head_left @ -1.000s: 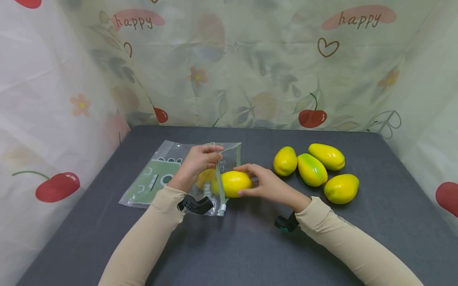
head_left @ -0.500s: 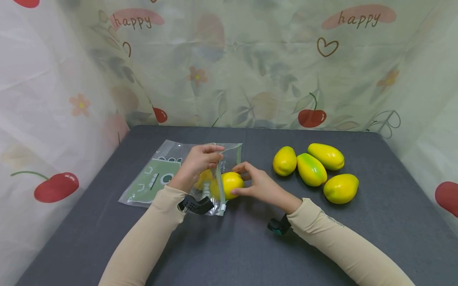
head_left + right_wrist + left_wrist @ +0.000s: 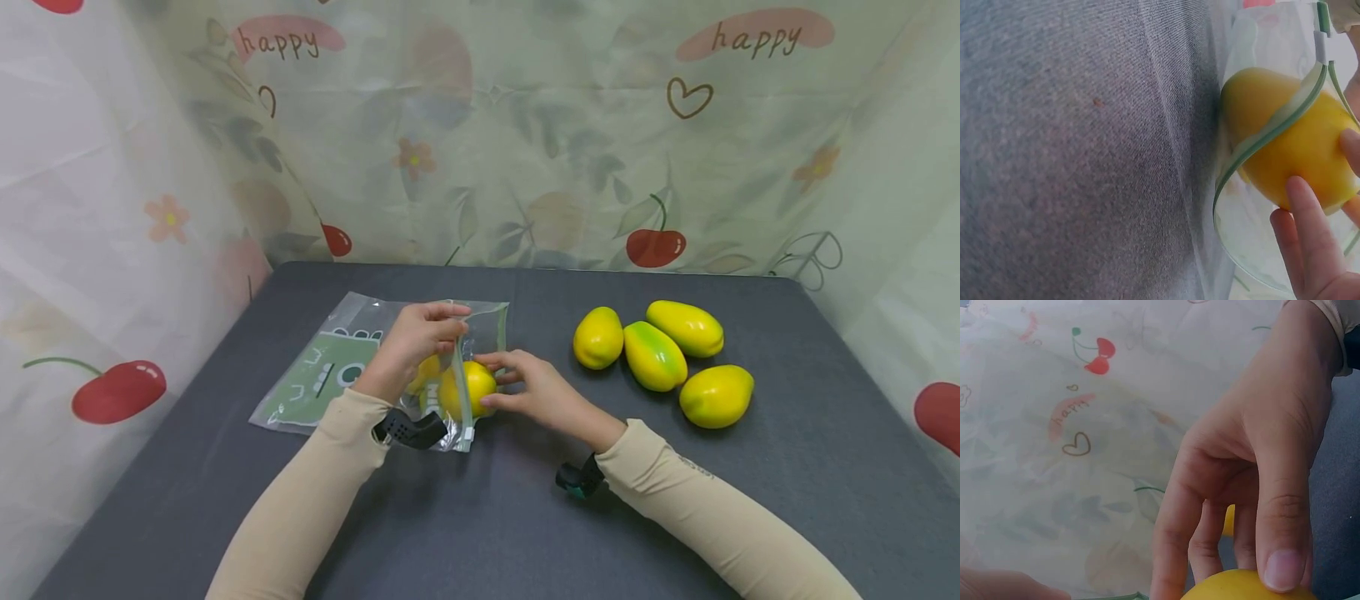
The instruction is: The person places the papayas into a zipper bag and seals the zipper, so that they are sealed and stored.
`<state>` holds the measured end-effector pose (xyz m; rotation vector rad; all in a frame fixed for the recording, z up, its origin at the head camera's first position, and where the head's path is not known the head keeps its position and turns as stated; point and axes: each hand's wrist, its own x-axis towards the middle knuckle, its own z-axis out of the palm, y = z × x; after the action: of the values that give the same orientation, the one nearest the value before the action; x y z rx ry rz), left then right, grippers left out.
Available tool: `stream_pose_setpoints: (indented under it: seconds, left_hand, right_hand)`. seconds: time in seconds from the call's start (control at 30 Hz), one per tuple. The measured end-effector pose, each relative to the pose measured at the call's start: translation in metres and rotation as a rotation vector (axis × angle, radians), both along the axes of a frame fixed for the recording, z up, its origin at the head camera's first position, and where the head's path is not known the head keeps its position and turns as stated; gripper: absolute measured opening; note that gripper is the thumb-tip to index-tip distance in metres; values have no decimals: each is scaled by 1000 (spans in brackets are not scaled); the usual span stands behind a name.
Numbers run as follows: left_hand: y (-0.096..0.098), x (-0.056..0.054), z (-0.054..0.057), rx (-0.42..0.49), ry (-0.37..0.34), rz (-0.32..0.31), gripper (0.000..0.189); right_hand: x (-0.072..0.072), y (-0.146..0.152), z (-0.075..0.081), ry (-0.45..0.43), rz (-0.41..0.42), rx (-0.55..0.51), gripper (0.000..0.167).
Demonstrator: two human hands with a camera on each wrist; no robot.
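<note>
A clear zip bag (image 3: 322, 387) with a green printed face lies on the table, its mouth facing right. My left hand (image 3: 412, 350) pinches the upper side of the bag's green-edged mouth. My right hand (image 3: 543, 390) holds the right end of a yellow mango (image 3: 481, 385), fingers beyond it and thumb on the near side. In the right wrist view the mango (image 3: 1310, 150) lies partly inside the mouth, fingertips on its exposed end. Deeper in the bag, another yellow shape (image 3: 425, 373) shows through the plastic, partly hidden by the left hand. In the left wrist view the right thumb (image 3: 1284, 569) touches the mango.
Several more mangoes (image 3: 655, 357) lie in a group on the right of the dark grey table (image 3: 480, 517). A white slider (image 3: 468, 435) sits at the near end of the bag's mouth. A printed curtain (image 3: 495, 150) stands behind the table.
My right hand has moved left and pushed the mango farther into the bag's mouth. The left hand keeps its hold on the bag's edge, almost still.
</note>
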<state>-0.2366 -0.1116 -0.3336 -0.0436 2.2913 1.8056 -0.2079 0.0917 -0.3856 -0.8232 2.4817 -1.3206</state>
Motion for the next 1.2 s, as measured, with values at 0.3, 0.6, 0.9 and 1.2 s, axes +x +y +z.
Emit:
stream_pose_setpoints:
  seconds: [0.3,0.6,0.9,1.2]
  left_hand:
    - [-1,1,2,1,1,-4,31]
    - [-1,2,4,-16,-1,1,34]
    - [0,0,3,11,-28,9,35]
    - [0,1,3,14,-17,10,34]
  right_hand:
    - [0,-6,0,5,-39,-27,48]
    - [0,-9,-3,-31,-23,-27,42]
    - [-3,-11,-8,-8,-7,26,36]
    - [-3,-13,-10,-17,-7,49,34]
